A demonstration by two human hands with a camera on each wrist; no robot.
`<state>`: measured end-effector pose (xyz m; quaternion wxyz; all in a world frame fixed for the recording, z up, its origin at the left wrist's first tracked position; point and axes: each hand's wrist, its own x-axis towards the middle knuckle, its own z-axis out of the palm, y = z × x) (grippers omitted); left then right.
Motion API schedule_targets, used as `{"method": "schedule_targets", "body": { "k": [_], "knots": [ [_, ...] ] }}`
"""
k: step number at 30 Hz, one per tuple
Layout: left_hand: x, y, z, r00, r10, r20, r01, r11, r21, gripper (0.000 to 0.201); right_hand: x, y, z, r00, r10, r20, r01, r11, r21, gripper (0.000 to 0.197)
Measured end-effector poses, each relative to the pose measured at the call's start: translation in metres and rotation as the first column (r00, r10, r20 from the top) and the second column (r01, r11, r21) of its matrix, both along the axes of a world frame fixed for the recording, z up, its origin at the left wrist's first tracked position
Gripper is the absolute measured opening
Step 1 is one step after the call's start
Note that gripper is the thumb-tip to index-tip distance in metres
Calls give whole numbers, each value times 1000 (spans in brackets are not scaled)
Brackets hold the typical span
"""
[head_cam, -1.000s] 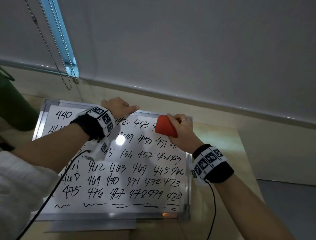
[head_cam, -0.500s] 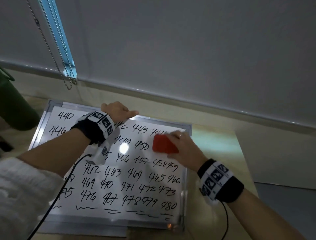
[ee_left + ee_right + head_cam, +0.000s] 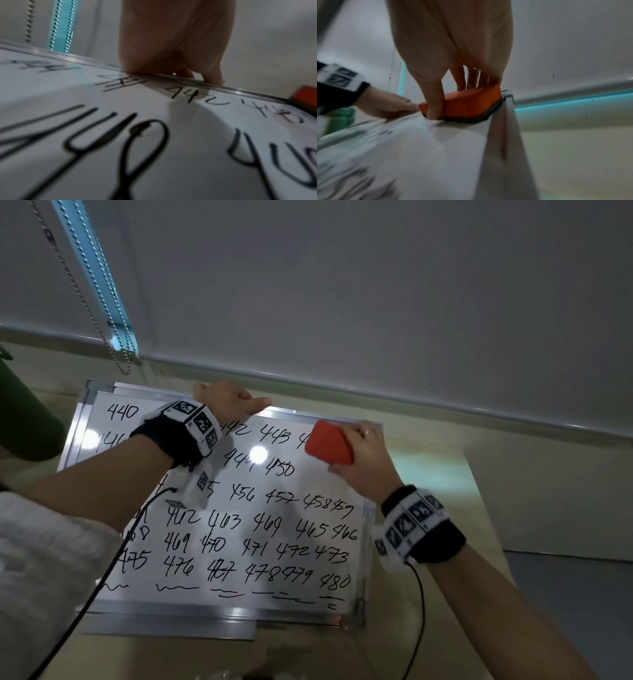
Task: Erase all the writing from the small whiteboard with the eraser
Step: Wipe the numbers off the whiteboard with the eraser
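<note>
A small whiteboard (image 3: 239, 604) with a metal frame lies flat on a table, covered in rows of black handwritten numbers. My right hand (image 3: 363, 460) grips a red eraser (image 3: 329, 444) and presses it on the board's far right corner, against the frame (image 3: 503, 121). The eraser (image 3: 467, 106) has a dark felt underside; my thumb and fingers curl round it. A patch just below the eraser is wiped blank. My left hand (image 3: 227, 398) holds the board's far edge (image 3: 240, 92), its fingers (image 3: 212, 75) curled over the frame near the "442".
A second sheet or board (image 3: 171, 628) sticks out from under the whiteboard. A green object (image 3: 24, 419) stands at the left. A window blind (image 3: 376, 302) with bead chains (image 3: 116, 350) hangs behind. Bare tan tabletop (image 3: 438, 498) lies to the right.
My right hand swept the eraser down over the second row, then back up to the far right corner. The numbers after "450" are gone. My left hand stayed on the far edge.
</note>
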<state>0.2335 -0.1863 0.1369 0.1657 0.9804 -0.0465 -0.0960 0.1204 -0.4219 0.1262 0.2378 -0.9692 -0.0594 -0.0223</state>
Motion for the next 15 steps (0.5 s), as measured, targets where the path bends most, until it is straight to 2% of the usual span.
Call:
{"method": "schedule_targets", "body": {
  "k": [3,7,9,11,15],
  "knots": [
    [0,0,1,1000,4,18,-4,1000,-22,56,8,5,2,998,-51,22,51,999,3,72],
    [-2,5,-2,999,33,4,-33,999,20,60,-29,13,-16,978,167,-128,-181,977,-111,69],
    [-5,6,-6,999,37,-17,-37,999,1,62,-30,8,-16,956,230,-181,-258,954,-151,70],
    [-6,6,-5,999,32,-6,-32,999,-18,62,-11,2,-6,969,202,-141,-221,965,-140,72],
    [-4,5,6,999,8,35,-6,999,-44,60,12,1,9,1000,8,6,-7,1000,-27,74]
  ]
}}
